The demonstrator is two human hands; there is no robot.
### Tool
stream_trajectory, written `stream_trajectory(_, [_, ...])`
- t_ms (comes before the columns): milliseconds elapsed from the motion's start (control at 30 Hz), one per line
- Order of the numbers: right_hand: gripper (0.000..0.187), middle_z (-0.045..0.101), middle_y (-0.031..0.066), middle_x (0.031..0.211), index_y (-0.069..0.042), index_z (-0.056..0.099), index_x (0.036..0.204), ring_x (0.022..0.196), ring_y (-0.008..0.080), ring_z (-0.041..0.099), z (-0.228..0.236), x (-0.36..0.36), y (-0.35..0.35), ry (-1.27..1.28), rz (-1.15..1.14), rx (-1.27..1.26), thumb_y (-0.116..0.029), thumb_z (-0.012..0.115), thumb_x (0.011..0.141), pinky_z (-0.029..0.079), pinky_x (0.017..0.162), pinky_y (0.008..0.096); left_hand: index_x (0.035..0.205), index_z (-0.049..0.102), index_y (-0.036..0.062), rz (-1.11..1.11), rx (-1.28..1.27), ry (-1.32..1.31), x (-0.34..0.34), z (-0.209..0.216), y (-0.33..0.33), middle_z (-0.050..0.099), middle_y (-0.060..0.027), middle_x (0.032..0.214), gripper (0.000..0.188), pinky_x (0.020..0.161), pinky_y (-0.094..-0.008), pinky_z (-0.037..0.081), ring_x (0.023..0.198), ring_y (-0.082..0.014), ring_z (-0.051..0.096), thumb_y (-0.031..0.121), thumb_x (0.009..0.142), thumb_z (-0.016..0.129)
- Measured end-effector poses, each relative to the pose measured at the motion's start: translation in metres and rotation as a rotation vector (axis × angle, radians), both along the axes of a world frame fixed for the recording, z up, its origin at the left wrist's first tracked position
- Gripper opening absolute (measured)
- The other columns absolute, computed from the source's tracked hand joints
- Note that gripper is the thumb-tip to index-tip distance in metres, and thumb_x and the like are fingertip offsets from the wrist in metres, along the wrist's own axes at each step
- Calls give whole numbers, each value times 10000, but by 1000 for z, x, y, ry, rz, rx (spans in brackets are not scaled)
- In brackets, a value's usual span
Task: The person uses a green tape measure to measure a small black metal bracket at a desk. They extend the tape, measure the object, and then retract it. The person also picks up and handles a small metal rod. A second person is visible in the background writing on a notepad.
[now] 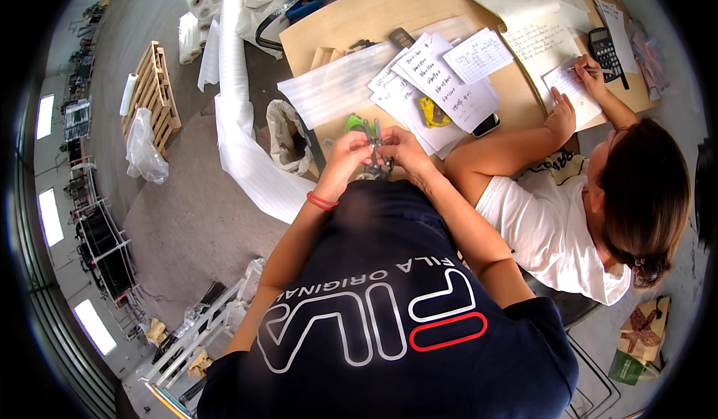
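Two hands (374, 153) gripping metal tool (376, 150), open bag (288, 139) nearby

Navy shirt (389, 299), white-red lettering; red wristband (321, 201); tan table (359, 23); white papers (441, 82).

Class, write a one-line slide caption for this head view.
Both hands, left and right, grip a small metal tool at a wooden table while a co-worker writes beside.
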State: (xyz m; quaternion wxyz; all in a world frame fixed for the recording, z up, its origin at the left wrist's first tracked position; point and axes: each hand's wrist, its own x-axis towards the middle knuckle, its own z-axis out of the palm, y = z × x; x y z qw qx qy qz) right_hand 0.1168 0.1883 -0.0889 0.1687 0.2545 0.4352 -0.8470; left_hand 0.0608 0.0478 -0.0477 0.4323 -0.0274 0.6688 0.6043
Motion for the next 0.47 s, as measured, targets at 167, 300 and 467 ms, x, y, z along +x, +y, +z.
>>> stream_trajectory(167, [252, 548, 53, 804, -29, 488, 966, 684, 114, 555, 2, 0, 0, -36, 26, -7, 30, 536, 725, 433, 558, 216, 973, 508, -3, -19, 0, 11, -1, -1, -1, 588, -70, 849, 144, 652, -222, 445, 727, -142, 591, 26, 836, 473])
stream_trajectory(300, [263, 550, 49, 791, -34, 486, 980, 651, 103, 537, -1, -1, -2, -40, 2, 18, 19, 545, 729, 398, 524, 207, 976, 509, -2, -5, -32, 13, -2, 3, 1, 584, -68, 862, 147, 663, -227, 451, 735, -144, 592, 35, 836, 482])
stream_trajectory(467, [324, 554, 43, 787, -34, 470, 1044, 643, 95, 527, -1, -1, -1, -12, 46, 22, -2, 556, 733, 396, 535, 213, 991, 505, -2, 27, -26, -14, -2, 1, -1, 580, -73, 884, 164, 686, -240, 458, 753, -150, 595, 36, 832, 493])
